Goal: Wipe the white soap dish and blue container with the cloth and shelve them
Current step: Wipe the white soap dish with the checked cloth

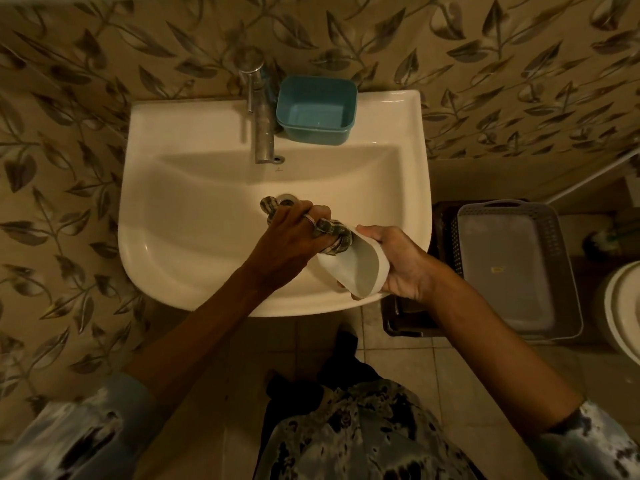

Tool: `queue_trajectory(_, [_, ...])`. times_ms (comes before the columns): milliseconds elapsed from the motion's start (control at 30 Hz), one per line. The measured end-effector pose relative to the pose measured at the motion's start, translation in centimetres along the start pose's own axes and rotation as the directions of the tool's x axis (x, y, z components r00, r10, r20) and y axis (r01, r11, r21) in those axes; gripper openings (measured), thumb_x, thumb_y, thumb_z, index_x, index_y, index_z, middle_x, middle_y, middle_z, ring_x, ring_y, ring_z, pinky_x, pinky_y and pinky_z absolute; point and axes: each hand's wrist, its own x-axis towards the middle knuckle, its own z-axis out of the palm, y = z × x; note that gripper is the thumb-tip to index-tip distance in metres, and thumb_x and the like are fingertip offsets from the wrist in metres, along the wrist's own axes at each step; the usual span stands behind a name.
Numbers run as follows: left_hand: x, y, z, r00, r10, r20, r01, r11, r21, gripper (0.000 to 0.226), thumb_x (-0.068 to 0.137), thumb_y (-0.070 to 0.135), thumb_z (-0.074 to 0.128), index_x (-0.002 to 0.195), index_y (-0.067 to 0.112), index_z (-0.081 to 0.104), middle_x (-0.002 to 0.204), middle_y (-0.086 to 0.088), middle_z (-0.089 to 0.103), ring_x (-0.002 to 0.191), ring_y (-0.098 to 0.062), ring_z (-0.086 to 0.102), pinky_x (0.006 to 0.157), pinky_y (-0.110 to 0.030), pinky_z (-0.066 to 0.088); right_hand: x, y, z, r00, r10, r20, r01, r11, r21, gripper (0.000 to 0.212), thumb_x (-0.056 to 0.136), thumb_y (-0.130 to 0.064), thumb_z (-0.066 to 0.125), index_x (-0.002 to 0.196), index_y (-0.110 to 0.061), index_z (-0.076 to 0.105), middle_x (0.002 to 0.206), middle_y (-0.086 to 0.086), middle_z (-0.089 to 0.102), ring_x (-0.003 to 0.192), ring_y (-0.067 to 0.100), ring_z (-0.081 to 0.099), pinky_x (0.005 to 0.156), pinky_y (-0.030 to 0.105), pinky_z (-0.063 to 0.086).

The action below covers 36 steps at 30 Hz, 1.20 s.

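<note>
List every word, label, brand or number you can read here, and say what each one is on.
No text here can be read.
Small yellowish sticker on the grey perforated plastic basket: too small and blurred to read.
Tiny dark mark on the white ceramic washbasin, below the overflow hole: too small to read.
Blue plastic container, white plastic soap dish and patterned cloth: no visible lettering.

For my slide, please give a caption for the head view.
Left hand wipes white soap dish with cloth.
</note>
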Motion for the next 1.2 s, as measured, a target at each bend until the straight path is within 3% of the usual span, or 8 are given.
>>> queue_trajectory(100, [0.0, 2.0, -0.1, 0.948, -0.292, 0.129, 0.303, 0.950, -0.072, 0.046, 0.065, -0.014, 0.059, 0.102, 0.012, 0.069, 0.114, -0.016, 0.058, 0.107, -0.030, 0.037, 0.078, -0.049, 0.045, 0.4, 0.2, 0.1, 0.990, -0.128, -0.063, 0.126, 0.991, -0.036, 0.038, 0.101, -0.033, 0.034, 0.124, -0.011, 0.055, 0.095, 0.013, 0.064, 0.078, 0.023, 0.062, 0.065, 0.034, 0.056])
queue_trajectory(233, [0.0, 5.2, -0.3, 0.624, -0.624, 0.470, 0.754, 0.639, -0.153, 0.048, 0.078, 0.002, 0.063, 0.122, 0.019, 0.058, 0.123, -0.011, 0.047, 0.111, -0.030, 0.047, 0.091, -0.046, 0.047, 0.9, 0.0, -0.1, 0.968, -0.245, -0.060, 0.239, 0.967, -0.092, 0.039, 0.102, -0.030, 0.033, 0.131, -0.014, 0.054, 0.104, 0.010, 0.065, 0.082, 0.020, 0.064, 0.062, 0.026, 0.055])
queue_trajectory(400, [1.8, 6.5, -2.5, 0.529, -0.524, 0.667, 0.845, 0.257, -0.469, 0.027, 0.091, 0.008, 0.054, 0.117, 0.008, 0.062, 0.107, -0.002, 0.060, 0.106, -0.015, 0.057, 0.076, -0.020, 0.043, 1.6, -0.4, 0.1, 0.951, -0.289, -0.109, 0.298, 0.951, 0.078, 0.033, 0.099, -0.026, 0.042, 0.124, -0.009, 0.054, 0.095, 0.011, 0.064, 0.073, 0.020, 0.066, 0.064, 0.028, 0.057])
queue_trajectory(533, [2.2, 5.8, -3.9, 0.419, -0.601, 0.681, 0.811, -0.090, -0.578, 0.023, 0.094, 0.015, 0.052, 0.114, 0.013, 0.063, 0.111, -0.007, 0.067, 0.102, -0.022, 0.063, 0.089, -0.037, 0.052, 2.0, -1.9, -0.2, 0.941, -0.313, -0.129, 0.329, 0.935, 0.130, 0.041, 0.093, -0.029, 0.053, 0.127, -0.007, 0.056, 0.100, 0.012, 0.068, 0.084, 0.023, 0.067, 0.072, 0.034, 0.056])
queue_trajectory(633, [1.3, 4.8, -4.7, 0.361, -0.692, 0.626, 0.566, -0.370, -0.736, 0.022, 0.094, 0.014, 0.051, 0.112, 0.021, 0.062, 0.115, -0.006, 0.067, 0.109, -0.023, 0.063, 0.093, -0.045, 0.051, 2.0, -2.1, -0.2, 0.935, -0.324, -0.146, 0.338, 0.938, 0.079, 0.047, 0.082, -0.038, 0.067, 0.123, -0.014, 0.060, 0.109, 0.012, 0.065, 0.096, 0.026, 0.062, 0.076, 0.038, 0.052])
queue_trajectory(800, [1.5, 7.8, -5.7, 0.559, -0.741, 0.372, 0.603, 0.055, -0.796, 0.031, 0.095, 0.035, 0.048, 0.121, 0.019, 0.053, 0.124, -0.006, 0.055, 0.098, -0.008, 0.064, 0.075, -0.021, 0.056, 3.0, -1.1, 1.2, 0.861, -0.427, -0.276, 0.455, 0.889, 0.043, 0.051, 0.080, -0.043, 0.071, 0.119, -0.014, 0.059, 0.113, 0.014, 0.069, 0.095, 0.026, 0.068, 0.082, 0.039, 0.057])
queue_trajectory(900, [1.9, 10.3, -4.9, 0.631, -0.719, 0.293, 0.628, 0.250, -0.737, 0.052, 0.091, 0.051, 0.033, 0.136, 0.026, 0.040, 0.149, -0.001, 0.017, 0.125, -0.009, 0.042, 0.100, -0.021, 0.044, 3.3, -0.6, 2.3, 0.750, -0.495, -0.439, 0.514, 0.853, -0.084, 0.045, 0.086, -0.044, 0.066, 0.120, -0.017, 0.060, 0.111, 0.007, 0.070, 0.096, 0.018, 0.069, 0.082, 0.031, 0.058])
queue_trajectory(1200, [5.7, 4.7, -4.3, 0.524, -0.813, 0.256, 0.728, 0.270, -0.630, 0.035, 0.099, 0.020, 0.030, 0.129, 0.008, 0.045, 0.117, -0.012, 0.045, 0.099, -0.015, 0.044, 0.090, -0.026, 0.041, 1.9, 1.1, 3.2, 0.754, -0.598, -0.273, 0.608, 0.792, -0.055, 0.034, 0.096, -0.022, 0.055, 0.128, -0.014, 0.060, 0.115, 0.014, 0.070, 0.103, 0.029, 0.068, 0.088, 0.039, 0.057])
